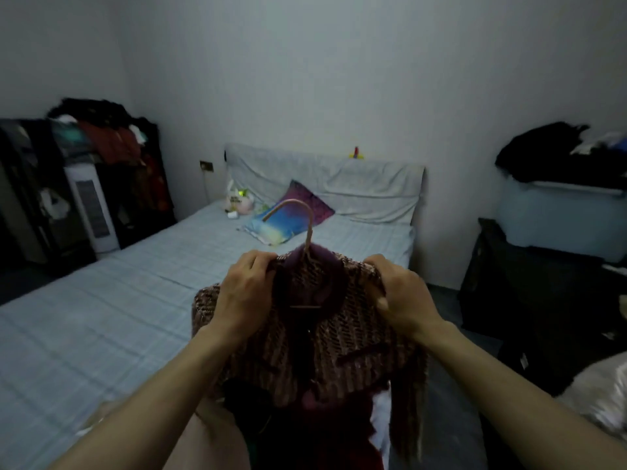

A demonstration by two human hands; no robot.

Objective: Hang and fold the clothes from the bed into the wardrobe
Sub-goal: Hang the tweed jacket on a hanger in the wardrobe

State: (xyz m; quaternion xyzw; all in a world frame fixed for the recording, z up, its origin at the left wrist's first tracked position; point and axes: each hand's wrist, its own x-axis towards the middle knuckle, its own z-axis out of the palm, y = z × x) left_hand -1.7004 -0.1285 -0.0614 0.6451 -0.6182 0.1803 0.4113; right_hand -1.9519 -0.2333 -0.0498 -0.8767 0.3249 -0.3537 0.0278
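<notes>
Both your forearms are bare from the near edge of the frame to the wrists, no sleeve on either. Your left hand (242, 293) and right hand (405, 296) wear no gloves, and you have nothing visible on the fingers or wrists: no ring, watch or band shows. The nails look short and plain, though the light is dim and the frame is slightly blurred. Near the bottom, between your arms, a pale rounded patch shows; whether it is your clothing cannot be told
</notes>
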